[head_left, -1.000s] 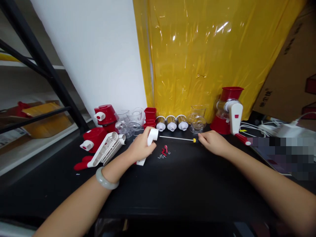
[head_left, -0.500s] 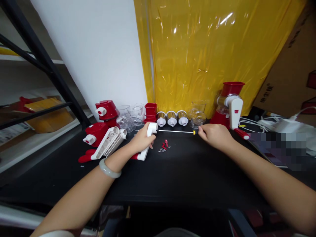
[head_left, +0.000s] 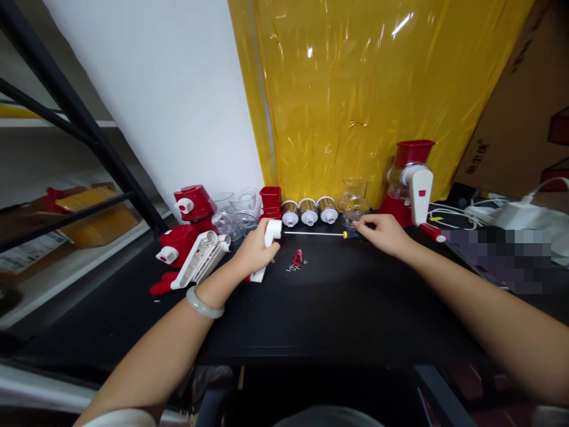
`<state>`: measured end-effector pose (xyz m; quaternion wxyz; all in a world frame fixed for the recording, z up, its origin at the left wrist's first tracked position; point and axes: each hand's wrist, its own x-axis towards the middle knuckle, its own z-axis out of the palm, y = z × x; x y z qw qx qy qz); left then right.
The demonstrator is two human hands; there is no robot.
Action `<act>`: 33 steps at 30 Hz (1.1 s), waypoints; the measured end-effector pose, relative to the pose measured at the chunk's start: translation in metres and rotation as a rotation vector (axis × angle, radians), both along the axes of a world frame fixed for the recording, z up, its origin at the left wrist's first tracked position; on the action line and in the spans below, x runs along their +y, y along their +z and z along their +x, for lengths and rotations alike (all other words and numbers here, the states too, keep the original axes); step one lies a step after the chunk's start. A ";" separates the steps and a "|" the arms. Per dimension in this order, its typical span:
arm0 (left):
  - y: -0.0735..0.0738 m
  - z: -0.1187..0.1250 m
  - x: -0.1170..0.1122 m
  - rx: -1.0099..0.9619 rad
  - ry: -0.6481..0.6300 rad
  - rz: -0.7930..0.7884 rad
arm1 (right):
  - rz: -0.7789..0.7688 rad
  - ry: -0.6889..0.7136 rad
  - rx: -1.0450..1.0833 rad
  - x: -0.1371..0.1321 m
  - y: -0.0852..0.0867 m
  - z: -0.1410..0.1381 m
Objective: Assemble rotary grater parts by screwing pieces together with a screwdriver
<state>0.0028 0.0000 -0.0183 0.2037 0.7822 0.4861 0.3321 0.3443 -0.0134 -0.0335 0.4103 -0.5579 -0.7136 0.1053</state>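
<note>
My left hand (head_left: 253,254) is closed round a white plastic crank handle (head_left: 268,244), holding it upright on the black table (head_left: 311,308). My right hand (head_left: 383,233) grips the handle of a long screwdriver (head_left: 317,233) with a yellow collar. Its thin metal shaft lies level and its tip meets the round top of the white handle. Small red plastic pieces (head_left: 297,258) and several tiny screws (head_left: 292,268) lie on the table between my hands.
More white handles (head_left: 200,260) and red grater bodies (head_left: 180,243) lie at the left. Clear cups (head_left: 235,212), three metal drums (head_left: 309,211) and an assembled red-and-white grater (head_left: 411,184) line the yellow sheet. Cables and a white adapter (head_left: 515,216) sit at the right.
The screwdriver tip, a little short of the white handle a second ago, now touches it. My right hand has shifted slightly left and back along the screwdriver.
</note>
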 end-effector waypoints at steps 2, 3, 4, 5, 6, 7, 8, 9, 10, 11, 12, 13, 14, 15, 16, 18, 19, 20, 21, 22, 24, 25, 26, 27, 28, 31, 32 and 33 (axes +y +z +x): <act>0.000 -0.001 0.001 0.055 0.032 0.088 | -0.074 0.037 0.307 0.008 -0.004 0.002; 0.000 -0.001 0.001 0.056 0.052 0.114 | -0.106 0.046 0.475 0.010 -0.005 0.002; 0.000 -0.001 0.001 0.045 0.068 0.125 | -0.131 0.048 0.642 0.012 -0.006 0.001; -0.001 0.000 0.001 0.027 0.079 0.121 | -0.144 0.046 0.795 0.013 -0.006 0.000; -0.002 0.001 0.000 0.004 0.085 0.105 | -0.145 0.043 0.924 0.013 -0.007 -0.002; -0.003 0.003 -0.001 -0.020 0.087 0.084 | -0.135 0.043 1.026 0.013 -0.006 -0.004; -0.004 0.004 -0.001 -0.042 0.085 0.060 | -0.116 0.048 1.102 0.012 -0.006 -0.007; -0.005 0.006 -0.002 -0.065 0.080 0.035 | -0.091 0.054 1.154 0.012 -0.006 -0.009; -0.006 0.008 -0.003 -0.095 0.076 0.009 | -0.065 0.060 1.182 0.011 -0.006 -0.011; -0.007 0.010 -0.004 -0.135 0.075 -0.022 | -0.040 0.067 1.185 0.011 -0.006 -0.012; -0.008 0.011 -0.004 -0.187 0.077 -0.059 | -0.020 0.070 1.162 0.011 -0.006 -0.013; -0.008 0.012 -0.003 -0.243 0.082 -0.101 | -0.013 0.072 1.113 0.012 -0.007 -0.013; -0.009 0.013 -0.002 -0.297 0.088 -0.139 | -0.019 0.069 1.047 0.012 -0.008 -0.012; -0.009 0.013 -0.001 -0.339 0.093 -0.169 | -0.037 0.060 0.976 0.013 -0.009 -0.011; -0.009 0.013 0.001 -0.365 0.095 -0.186 | -0.060 0.044 0.912 0.013 -0.009 -0.010; -0.009 0.013 0.004 -0.380 0.089 -0.197 | -0.102 0.004 0.818 0.013 -0.011 -0.007; -0.009 0.012 0.005 -0.381 0.084 -0.202 | -0.112 -0.010 0.790 0.014 -0.011 -0.006; -0.010 0.012 0.005 -0.381 0.078 -0.211 | -0.116 -0.018 0.771 0.014 -0.012 -0.005; -0.010 0.012 0.005 -0.379 0.072 -0.225 | -0.117 -0.014 0.762 0.015 -0.012 -0.003; -0.010 0.012 0.004 -0.378 0.064 -0.243 | -0.118 -0.005 0.762 0.016 -0.013 -0.002; -0.011 0.014 0.002 -0.378 0.041 -0.282 | -0.122 0.025 0.781 0.018 -0.014 0.001; -0.011 0.015 0.001 -0.382 0.027 -0.300 | -0.129 0.037 0.795 0.019 -0.014 0.002; -0.011 0.015 0.001 -0.391 0.015 -0.315 | -0.137 0.045 0.810 0.020 -0.015 0.003; -0.011 0.016 0.000 -0.403 0.006 -0.327 | -0.145 0.051 0.823 0.021 -0.016 0.004; -0.011 0.017 0.000 -0.416 0.001 -0.337 | -0.153 0.056 0.832 0.022 -0.016 0.004; -0.011 0.017 0.001 -0.438 0.005 -0.352 | -0.152 0.065 0.844 0.023 -0.019 0.005; -0.011 0.017 0.001 -0.437 0.010 -0.357 | -0.146 0.068 0.843 0.024 -0.021 0.004; -0.011 0.017 0.002 -0.433 0.014 -0.361 | -0.139 0.070 0.841 0.024 -0.022 0.005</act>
